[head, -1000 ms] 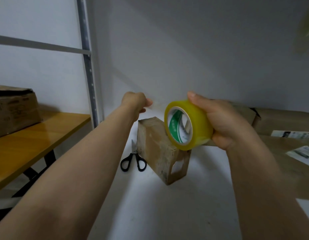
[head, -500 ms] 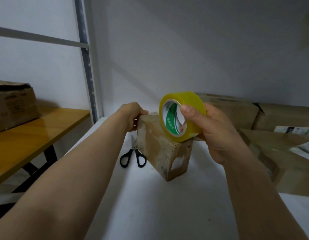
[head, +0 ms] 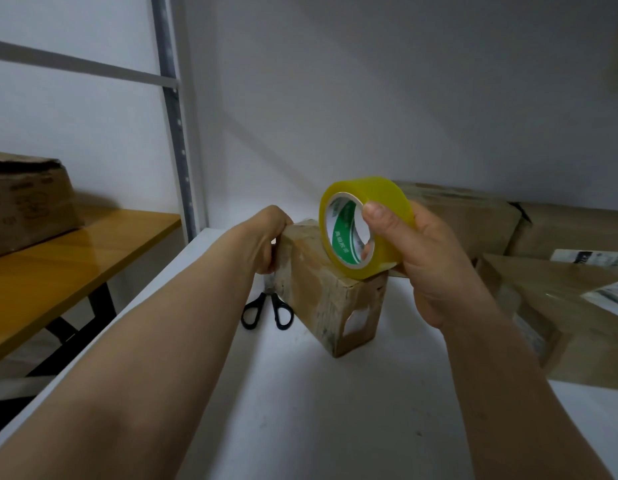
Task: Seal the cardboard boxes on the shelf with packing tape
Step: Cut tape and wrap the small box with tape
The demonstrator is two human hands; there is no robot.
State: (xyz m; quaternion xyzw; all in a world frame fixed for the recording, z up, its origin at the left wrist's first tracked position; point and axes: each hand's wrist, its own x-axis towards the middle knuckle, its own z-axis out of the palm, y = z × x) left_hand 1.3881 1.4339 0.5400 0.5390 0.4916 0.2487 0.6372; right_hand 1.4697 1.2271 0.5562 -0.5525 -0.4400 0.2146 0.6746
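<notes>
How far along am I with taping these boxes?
No box is clearly sealed. In hand: your left hand grips the far end of the small box while your right hand holds the tape roll on its top. Any strip across it is too clear to see. Left: cutting with the scissors, then the larger boxes on the right.

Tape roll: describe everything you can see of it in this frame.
The tape roll is translucent yellow packing tape on a white core with green print inside. It stands on edge, lower rim resting on top of the small box. The right grip holds it, thumb across the open face, other fingers behind. No pulled tape strand is visible.
</notes>
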